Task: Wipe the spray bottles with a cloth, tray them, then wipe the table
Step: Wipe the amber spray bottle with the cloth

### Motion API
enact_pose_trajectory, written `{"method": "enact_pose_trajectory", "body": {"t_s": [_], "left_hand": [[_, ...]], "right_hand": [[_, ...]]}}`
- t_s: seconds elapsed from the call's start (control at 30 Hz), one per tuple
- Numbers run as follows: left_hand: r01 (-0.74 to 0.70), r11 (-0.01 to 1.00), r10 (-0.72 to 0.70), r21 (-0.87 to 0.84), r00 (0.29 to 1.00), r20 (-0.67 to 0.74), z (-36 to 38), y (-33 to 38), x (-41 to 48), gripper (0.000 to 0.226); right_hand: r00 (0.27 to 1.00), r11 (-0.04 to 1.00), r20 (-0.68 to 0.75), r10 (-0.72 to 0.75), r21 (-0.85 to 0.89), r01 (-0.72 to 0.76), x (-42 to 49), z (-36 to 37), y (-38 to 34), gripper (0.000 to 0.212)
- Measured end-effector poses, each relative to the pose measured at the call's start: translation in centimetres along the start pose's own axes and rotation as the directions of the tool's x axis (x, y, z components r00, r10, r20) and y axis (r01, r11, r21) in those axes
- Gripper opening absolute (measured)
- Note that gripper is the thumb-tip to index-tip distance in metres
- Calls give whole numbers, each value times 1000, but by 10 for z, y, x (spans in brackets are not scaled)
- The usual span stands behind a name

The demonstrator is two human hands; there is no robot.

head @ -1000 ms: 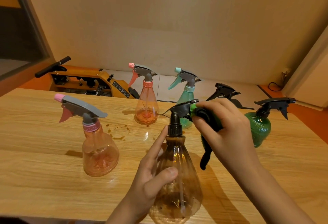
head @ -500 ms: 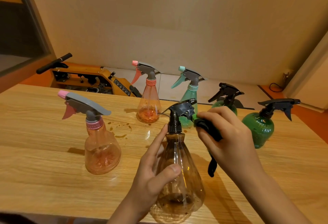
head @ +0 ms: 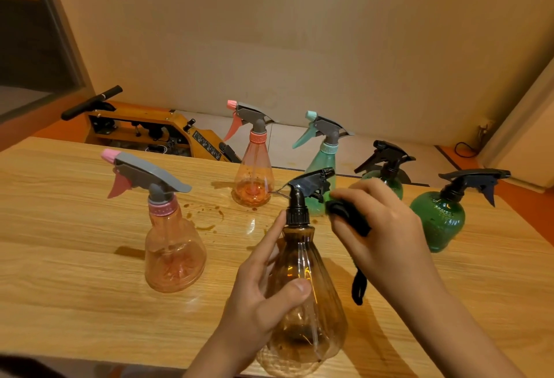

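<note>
My left hand (head: pixel 263 293) grips the body of a brown see-through spray bottle (head: pixel 305 302) with a black trigger head, upright at the table's near edge. My right hand (head: pixel 377 230) holds a black cloth (head: pixel 349 217) bunched against that head's right side; a dark strap hangs below the hand. Other bottles stand on the wooden table (head: pixel 75 272): a pink one (head: pixel 172 245) at the left, an orange-pink one (head: pixel 253 173) behind, a teal one (head: pixel 322 167) partly hidden, and two green ones (head: pixel 439 221) (head: pixel 386 176) at the right.
Brown liquid spots (head: pixel 207 215) mark the table between the pink and brown bottles. Beyond the table's far edge, a yellow machine (head: pixel 144 131) with a black handle sits on the floor by the wall. No tray is in view.
My right hand with the cloth has slid slightly down and right along the brown bottle's trigger head. My left hand keeps its hold on the bottle.
</note>
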State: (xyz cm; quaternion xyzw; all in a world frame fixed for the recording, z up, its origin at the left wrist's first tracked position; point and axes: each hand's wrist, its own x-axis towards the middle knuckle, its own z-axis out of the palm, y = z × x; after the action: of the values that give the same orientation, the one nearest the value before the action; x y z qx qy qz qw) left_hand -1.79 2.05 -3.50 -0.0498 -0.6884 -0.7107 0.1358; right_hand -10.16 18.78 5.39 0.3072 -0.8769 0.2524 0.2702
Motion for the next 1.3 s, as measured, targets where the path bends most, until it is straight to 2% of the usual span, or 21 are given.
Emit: {"method": "enact_pose_trajectory", "body": {"t_s": [0.2, 0.3, 0.37, 0.43, 0.6, 0.73, 0.8, 0.97, 1.13, 1.2, 1.3], "left_hand": [[8, 1000, -6, -18, 998, 63, 4, 3, -2, 87], [12, 997, -9, -75, 999, 37, -3, 3, -2, 90], [10, 997, -8, -81, 1000, 25, -9, 1, -2, 91], [-2, 997, 4, -72, 1000, 31, -12, 0, -3, 90], [-37, 994, 41, -99, 998, 44, -1, 4, 0, 84], [-27, 993, 22, -115, 999, -47, -8, 0, 2, 85], [-10, 994, 5, -110, 999, -47, -7, 0, 3, 85], [-22, 995, 19, -95, 999, -35, -2, 0, 2, 85], [-34, 998, 30, -44, 996, -90, -3, -1, 0, 84], [-62, 998, 63, 5, 995, -84, 0, -1, -1, 83], [-101, 993, 106, 56, 991, -79, 6, 2, -2, 82]], "right_hand": [[998, 1000, -66, 12, 9, -11, 10, -5, -3, 31], [997, 988, -50, 63, 147, -55, 11, -9, -8, 27], [995, 954, 15, 103, 282, -103, 11, -19, -8, 25], [992, 932, 73, 100, 343, -119, 12, -30, -8, 26], [996, 959, 12, 88, 270, -88, 19, -30, -9, 27], [993, 971, 107, 48, 228, -72, 14, -28, -6, 24], [991, 976, 121, 57, 203, -81, 13, -28, -5, 24], [998, 988, 28, 57, 143, -60, 14, -18, -11, 28], [982, 992, 172, 82, 79, -97, 12, -22, -7, 29], [990, 994, 121, 75, 74, -84, 13, -23, -6, 26], [998, 993, -35, 45, 110, -41, 18, -21, -10, 25]]}}
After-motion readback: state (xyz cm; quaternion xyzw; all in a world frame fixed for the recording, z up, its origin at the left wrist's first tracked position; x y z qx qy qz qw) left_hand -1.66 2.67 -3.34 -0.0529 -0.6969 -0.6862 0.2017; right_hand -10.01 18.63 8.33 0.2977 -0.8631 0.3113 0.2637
